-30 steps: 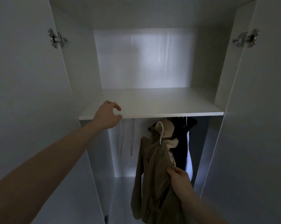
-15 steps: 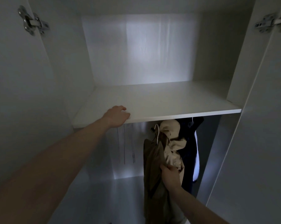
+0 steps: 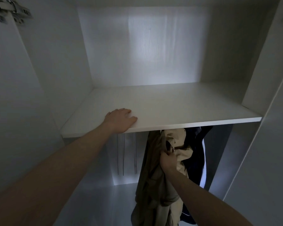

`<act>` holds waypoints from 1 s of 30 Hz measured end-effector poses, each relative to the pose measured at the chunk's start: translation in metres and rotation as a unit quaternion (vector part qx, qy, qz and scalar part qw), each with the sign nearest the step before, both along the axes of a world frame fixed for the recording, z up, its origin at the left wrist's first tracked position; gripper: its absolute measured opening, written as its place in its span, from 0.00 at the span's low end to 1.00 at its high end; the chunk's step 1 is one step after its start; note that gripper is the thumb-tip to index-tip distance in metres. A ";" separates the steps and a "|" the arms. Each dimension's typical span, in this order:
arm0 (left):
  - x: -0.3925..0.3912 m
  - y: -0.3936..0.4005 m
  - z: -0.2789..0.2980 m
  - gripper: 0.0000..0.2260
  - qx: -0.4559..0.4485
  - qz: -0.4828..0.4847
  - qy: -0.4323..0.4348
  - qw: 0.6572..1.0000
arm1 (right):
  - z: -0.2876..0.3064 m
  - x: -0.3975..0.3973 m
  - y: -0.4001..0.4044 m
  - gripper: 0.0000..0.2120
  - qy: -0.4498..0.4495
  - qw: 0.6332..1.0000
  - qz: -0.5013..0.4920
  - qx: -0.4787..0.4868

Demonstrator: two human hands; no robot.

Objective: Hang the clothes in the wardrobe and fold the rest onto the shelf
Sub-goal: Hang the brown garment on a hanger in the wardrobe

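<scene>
White laminate lined the wardrobe, and its shelf ran across the middle. The left hand lay flat on the shelf's front edge, fingers straight and together, holding nothing. Below the shelf, the right hand had its grip closed tight on the khaki jacket, pinching a fold near the collar. The jacket hung just beside a dark garment.

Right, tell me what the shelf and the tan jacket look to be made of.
Shelf: probably laminated board, matte white, judging by its flat face and thin square front edge. Jacket: seems a soft woven cloth, matte tan, since it creases and drapes.
</scene>
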State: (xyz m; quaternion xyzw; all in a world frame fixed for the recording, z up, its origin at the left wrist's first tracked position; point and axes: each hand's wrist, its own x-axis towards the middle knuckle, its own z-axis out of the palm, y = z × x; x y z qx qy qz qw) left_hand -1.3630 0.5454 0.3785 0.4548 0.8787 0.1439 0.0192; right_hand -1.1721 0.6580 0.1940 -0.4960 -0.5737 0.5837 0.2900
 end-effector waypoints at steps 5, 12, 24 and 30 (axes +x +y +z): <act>0.001 -0.001 -0.001 0.40 0.014 0.007 -0.003 1.000 | 0.003 -0.015 0.028 0.11 0.018 1.000 -0.010 0.006; 0.006 -0.003 0.003 0.39 0.016 0.013 0.007 1.000 | -0.013 -0.044 0.083 0.22 -0.026 0.999 -0.024 0.019; 0.007 -0.003 0.003 0.38 0.038 0.019 -0.003 0.999 | -0.030 -0.029 0.127 0.17 -0.122 0.990 -0.010 0.074; 0.006 -0.002 0.001 0.37 0.051 0.027 -0.008 0.998 | -0.029 -0.008 0.140 0.20 -0.216 0.969 0.049 0.109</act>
